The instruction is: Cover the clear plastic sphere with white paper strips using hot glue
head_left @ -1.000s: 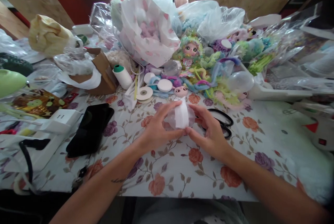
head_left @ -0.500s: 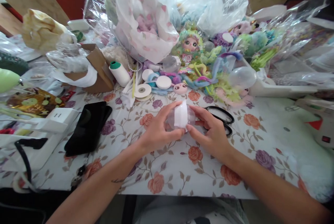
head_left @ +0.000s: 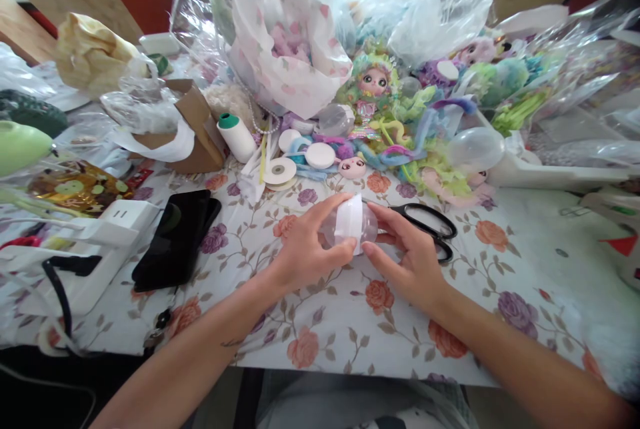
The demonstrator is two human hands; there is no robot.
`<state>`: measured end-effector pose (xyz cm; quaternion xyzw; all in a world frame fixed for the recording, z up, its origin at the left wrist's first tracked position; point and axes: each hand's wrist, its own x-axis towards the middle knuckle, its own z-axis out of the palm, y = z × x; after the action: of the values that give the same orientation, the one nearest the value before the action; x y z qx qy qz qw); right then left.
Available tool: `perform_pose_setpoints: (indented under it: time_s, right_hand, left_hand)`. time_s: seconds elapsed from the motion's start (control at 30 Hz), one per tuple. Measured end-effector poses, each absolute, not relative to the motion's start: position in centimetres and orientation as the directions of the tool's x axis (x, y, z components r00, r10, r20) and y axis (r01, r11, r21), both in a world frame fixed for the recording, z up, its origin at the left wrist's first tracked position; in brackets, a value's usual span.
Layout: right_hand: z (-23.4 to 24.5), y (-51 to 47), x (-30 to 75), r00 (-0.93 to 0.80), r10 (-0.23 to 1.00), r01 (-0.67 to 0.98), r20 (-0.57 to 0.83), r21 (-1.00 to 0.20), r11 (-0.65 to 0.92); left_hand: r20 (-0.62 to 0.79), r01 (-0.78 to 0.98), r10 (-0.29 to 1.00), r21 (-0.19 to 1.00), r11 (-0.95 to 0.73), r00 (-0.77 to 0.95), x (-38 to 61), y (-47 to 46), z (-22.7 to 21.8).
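Observation:
Between my two hands sits a clear plastic ball [head_left: 369, 221] with a white band [head_left: 349, 217] around its middle. My left hand [head_left: 313, 235] grips it from the left, thumb pressed on the lower edge of the band. On the other side, my right hand [head_left: 407, 249] has its fingers curled against the ball, thumb at its near right. Black-handled scissors [head_left: 431, 219] lie just behind my right hand, their blades partly hidden. A small pink doll face [head_left: 352, 167] rests beyond the ball, next to white discs [head_left: 320, 155].
Two dark phones [head_left: 173, 239] and a white power strip [head_left: 65, 282] lie to the left. A thread cone [head_left: 236, 137], ribbon spool [head_left: 280, 171], dressed doll [head_left: 373, 85] and plastic bags [head_left: 290, 35] crowd the back. A white tray [head_left: 550, 174] stands at right.
The camera view has shifted slightly, so the tabletop things appear further right. My left thumb has slid up onto the white band; both hands stay around the ball.

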<state>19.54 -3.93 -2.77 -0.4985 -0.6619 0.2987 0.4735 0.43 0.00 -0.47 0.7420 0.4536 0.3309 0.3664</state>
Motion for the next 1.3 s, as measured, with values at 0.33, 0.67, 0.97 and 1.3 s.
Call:
perform_pose_setpoints:
  time_s: [0.33,0.67,0.97,1.3]
  right_hand:
    - [-2.7,-3.9,19.1,-0.117,0.854,0.547,0.507,-0.685,0.481]
    - [-2.1,-4.0,18.7,-0.128,0.826,0.576,0.550,-0.636,0.513]
    - [-2.3,-3.6,19.3,-0.051,0.909,0.538,0.413,-0.756,0.374]
    - [-3.1,-3.3,19.4,-0.022,0.953,0.294,0.301,-0.909,0.294]
  left_hand:
    - [0.138,0.430,0.919,0.852,-0.300,0.369,0.7,-0.1,-0.5]
    - [0.102,0.235,0.925,0.952,-0.198,0.365,0.9,0.0,-1.5]
    - [-0.005,0.139,0.894,0.988,-0.065,0.448,0.4,0.4,-0.8]
    - [0.108,0.261,0.914,0.939,-0.223,0.391,0.6,-0.1,-0.9]
